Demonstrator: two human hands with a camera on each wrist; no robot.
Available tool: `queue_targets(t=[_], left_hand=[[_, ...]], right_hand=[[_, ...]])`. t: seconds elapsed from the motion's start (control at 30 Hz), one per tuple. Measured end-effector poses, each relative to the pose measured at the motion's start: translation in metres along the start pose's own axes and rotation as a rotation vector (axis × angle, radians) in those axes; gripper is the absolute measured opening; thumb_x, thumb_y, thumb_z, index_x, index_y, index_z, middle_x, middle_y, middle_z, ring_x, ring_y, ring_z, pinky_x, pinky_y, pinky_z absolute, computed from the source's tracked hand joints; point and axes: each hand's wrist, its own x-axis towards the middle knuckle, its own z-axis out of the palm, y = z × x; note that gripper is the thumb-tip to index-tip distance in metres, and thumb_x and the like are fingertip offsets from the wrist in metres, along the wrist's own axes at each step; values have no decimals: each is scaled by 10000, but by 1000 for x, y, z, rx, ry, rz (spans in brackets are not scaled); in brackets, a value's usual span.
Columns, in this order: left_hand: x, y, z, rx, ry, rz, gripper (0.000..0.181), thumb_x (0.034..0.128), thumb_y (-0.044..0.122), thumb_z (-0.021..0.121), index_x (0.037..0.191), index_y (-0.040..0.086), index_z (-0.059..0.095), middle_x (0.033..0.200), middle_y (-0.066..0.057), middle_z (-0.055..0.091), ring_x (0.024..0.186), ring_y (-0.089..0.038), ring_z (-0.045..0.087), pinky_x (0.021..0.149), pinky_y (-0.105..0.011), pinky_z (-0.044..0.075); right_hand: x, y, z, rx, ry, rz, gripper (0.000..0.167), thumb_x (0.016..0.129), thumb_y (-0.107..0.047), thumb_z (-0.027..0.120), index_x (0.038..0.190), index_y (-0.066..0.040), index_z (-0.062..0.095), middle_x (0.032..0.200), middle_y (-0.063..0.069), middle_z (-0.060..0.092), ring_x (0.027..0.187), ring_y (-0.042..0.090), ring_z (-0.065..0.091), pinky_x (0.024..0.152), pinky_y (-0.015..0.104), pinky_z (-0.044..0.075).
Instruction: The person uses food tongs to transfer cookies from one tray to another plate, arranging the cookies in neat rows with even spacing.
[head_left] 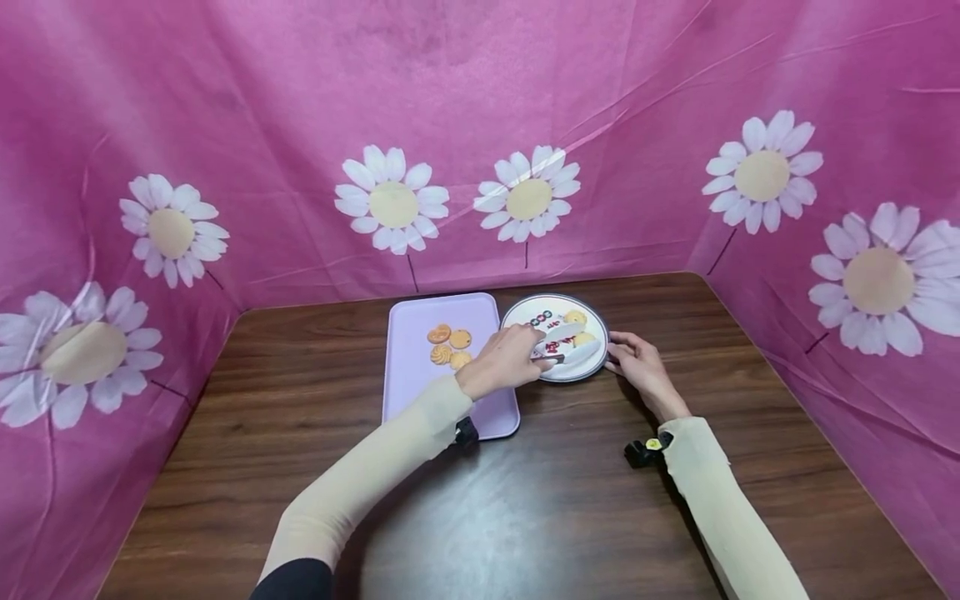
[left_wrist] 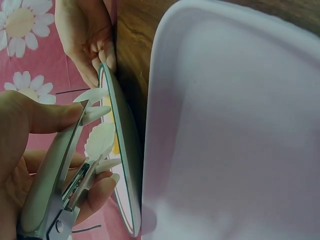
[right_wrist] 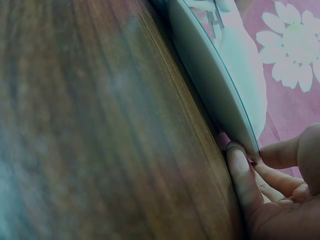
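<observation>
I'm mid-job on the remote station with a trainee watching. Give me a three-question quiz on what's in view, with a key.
1. Which tool does the left hand hold?
2. True or false: in the head view, the tray lies to the left of the plate.
3. What does the right hand grip? A) the tray; B) the rim of the plate; C) a cookie.

Key: 1. the tongs; 2. true; 3. B.
</observation>
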Motion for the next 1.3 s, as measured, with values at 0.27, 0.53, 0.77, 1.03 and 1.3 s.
queue_targets(t=[0.27, 0.53, 0.77, 1.03, 1.3], left_hand=[[-1, -2, 3, -17, 3, -15, 304, 944, 336, 744, 1082, 65, 739, 767, 23, 574, 707, -131, 523, 568, -263, 390], [-3, -4, 2, -6, -4, -30, 317, 942, 359, 746, 1079, 74, 739, 817, 4, 624, 709, -118, 526, 565, -247, 388], [-7, -7, 2, -30, -1, -46, 392, 939, 371, 753, 1178, 60, 741, 875, -11, 692, 712, -118, 560, 584, -249, 437], [-14, -9, -8, -54, 21, -46, 372, 950, 352, 750, 1136, 31, 729, 993, -84, 745, 742, -148, 568, 673, -324, 490], [-33, -24, -22, -76, 84, -62, 326, 938, 315, 773, 1086, 31, 715, 831, -78, 656, 719, -165, 538, 650, -342, 463]], right_hand=[[1, 1, 5, 7, -1, 13, 457, 1098, -108, 461, 1521, 64, 426, 1355, 193, 591, 916, -105, 620, 863, 137, 563], [2, 1, 8, 4, -1, 3, 459, 1099, -113, 470, 1517, 73, 427, 1329, 179, 616, 918, -107, 619, 860, 138, 564], [1, 0, 8, -11, -4, 15, 461, 1102, -120, 465, 1524, 60, 426, 1408, 245, 566, 913, -110, 616, 866, 136, 562], [0, -1, 6, 3, -8, 4, 473, 1101, -112, 460, 1527, 84, 406, 1437, 278, 541, 953, -95, 616, 874, 142, 564], [-1, 0, 0, -5, 4, 6, 477, 1099, -122, 467, 1531, 73, 411, 1347, 199, 605, 918, -112, 619, 866, 136, 563]])
